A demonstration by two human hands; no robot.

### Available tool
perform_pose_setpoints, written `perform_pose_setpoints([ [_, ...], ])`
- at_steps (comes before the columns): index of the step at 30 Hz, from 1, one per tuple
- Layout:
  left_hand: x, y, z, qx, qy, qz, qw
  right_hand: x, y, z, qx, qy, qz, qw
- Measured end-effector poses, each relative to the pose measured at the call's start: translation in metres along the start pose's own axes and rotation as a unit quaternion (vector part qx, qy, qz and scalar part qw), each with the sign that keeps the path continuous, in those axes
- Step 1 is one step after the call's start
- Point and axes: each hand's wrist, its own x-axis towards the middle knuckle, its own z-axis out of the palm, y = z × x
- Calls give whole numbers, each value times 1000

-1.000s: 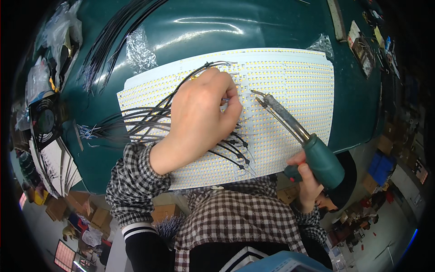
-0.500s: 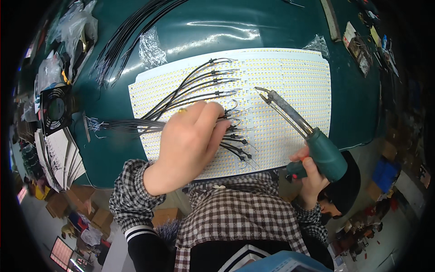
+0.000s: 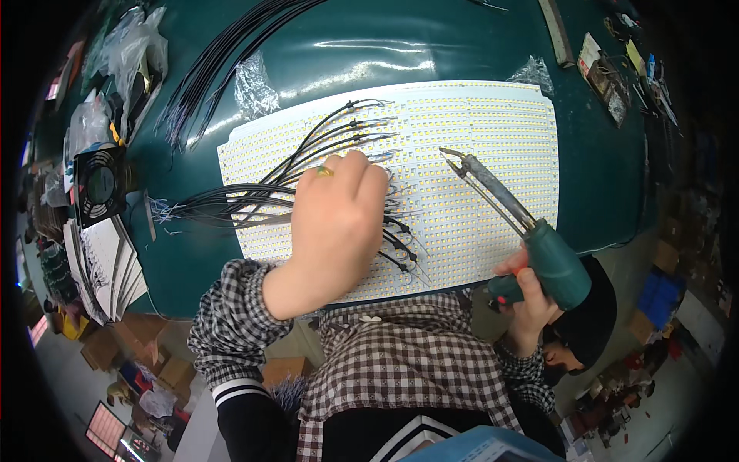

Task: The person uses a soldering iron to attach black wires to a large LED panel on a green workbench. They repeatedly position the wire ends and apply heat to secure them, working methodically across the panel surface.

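My left hand [image 3: 336, 223] is closed, knuckles up, over a fan of black cables [image 3: 254, 194]. Its fingertips are tucked beneath, so what they pinch is hidden. The cables' stripped ends lie across white LED boards [image 3: 493, 185] dotted with rows of small yellow squares, lying on the table. In my right hand [image 3: 531, 304], at the boards' near right edge, is a green soldering gun [image 3: 556, 266]. Its long metal barrel points up and left. The tip is over the boards, right of the cable ends and apart from my left hand.
Another bundle of black cables [image 3: 223, 65] lies at the back left of the green table [image 3: 469, 38]. A black fan [image 3: 100, 185] and a stack of papers [image 3: 108, 266] sit at the left edge. Crumpled clear plastic [image 3: 256, 86] lies behind the boards.
My left hand has moved slightly right and away from me along the row of cables. The soldering gun has shifted only a little to the right in the view.
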Motion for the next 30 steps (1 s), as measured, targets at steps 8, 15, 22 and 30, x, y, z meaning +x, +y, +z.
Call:
perform_pose_setpoints([
  [8,-13,-2,19,-11,86,19,996,0,2,1,38,8,-1,999],
  [15,-4,-17,10,-105,24,-93,990,2,1,0,50,-3,-1,999],
  [22,2,-15,6,-151,15,-63,986,6,-1,6,102,-14,-4,995],
  [30,1,-17,16,-237,2,-131,963,8,-1,8,115,-7,-5,993],
])
